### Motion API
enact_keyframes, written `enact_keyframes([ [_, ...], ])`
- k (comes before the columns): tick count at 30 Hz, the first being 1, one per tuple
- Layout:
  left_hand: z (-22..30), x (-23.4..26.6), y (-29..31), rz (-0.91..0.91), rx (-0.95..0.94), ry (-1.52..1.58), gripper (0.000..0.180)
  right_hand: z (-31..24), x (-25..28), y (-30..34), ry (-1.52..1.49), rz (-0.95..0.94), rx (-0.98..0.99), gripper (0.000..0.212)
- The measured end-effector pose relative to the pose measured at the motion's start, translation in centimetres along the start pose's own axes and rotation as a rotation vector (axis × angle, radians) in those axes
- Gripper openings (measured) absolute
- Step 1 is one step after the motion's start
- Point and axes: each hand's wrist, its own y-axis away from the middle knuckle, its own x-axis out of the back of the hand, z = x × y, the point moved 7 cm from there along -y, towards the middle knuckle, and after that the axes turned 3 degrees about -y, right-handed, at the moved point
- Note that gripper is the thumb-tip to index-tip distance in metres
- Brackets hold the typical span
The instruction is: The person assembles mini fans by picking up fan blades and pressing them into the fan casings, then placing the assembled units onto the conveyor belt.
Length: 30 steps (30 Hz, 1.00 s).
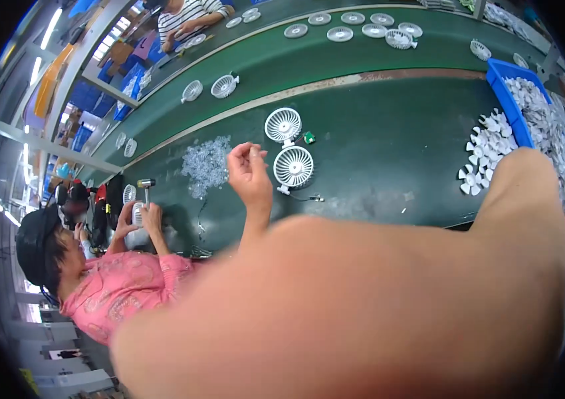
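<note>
My left hand [249, 174] is raised over the green work surface, its fingers curled in and the fingertips close together. Whether a small piece sits between them is too fine to see. Just right of it lie two round white fan housings with slotted grilles, an upper one [283, 125] and a lower one [293, 167]. A small green circuit board [309, 137] is beside the upper housing; a thin wire with a connector [316, 198] trails from the lower. Blurred bare skin, apparently my right hand [336, 299], fills the lower foreground very close; its fingers cannot be made out.
Small clear plastic parts lie in a heap [206, 165] left of my hand. White fan blades [488, 149] spill beside a full blue bin [510, 110] at right. Beyond runs a green conveyor [262, 63] carrying fan housings. A co-worker in pink [123, 286] holds a hammer [146, 185] and housing.
</note>
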Motion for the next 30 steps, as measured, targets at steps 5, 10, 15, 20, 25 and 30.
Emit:
enact_keyframes([
  [5, -3.6, 0.4, 2.2, 0.011, -0.178, -0.283, 0.014, 0.7, 0.5, 0.0, 0.088, 0.075, 0.005, 0.028],
  [10, -3.4, 0.7, 2.5, 0.005, -0.193, -0.398, 0.015, 1.1, 1.3, 1.2, 0.202, 0.172, -0.035, 0.026],
  [15, -6.8, 2.0, 2.3, 0.047, 0.02, -0.21, 0.018, 2.2, 0.5, -0.7, 0.247, 0.124, -0.012, 0.023],
  [20, -5.7, 0.3, 2.0, -0.041, -0.03, -0.214, 0.017, 4.3, -1.3, -3.2, 0.258, 0.018, 0.015, 0.021],
  [25, -5.1, 1.4, 2.0, -0.032, -0.042, -0.279, 0.018, 5.0, -2.4, -4.8, 0.325, -0.029, 0.036, 0.019],
  [30, -5.8, 0.7, 2.0, -0.035, -0.028, -0.29, 0.016, 5.1, -3.4, -6.3, 0.416, -0.09, 0.077, 0.017],
])
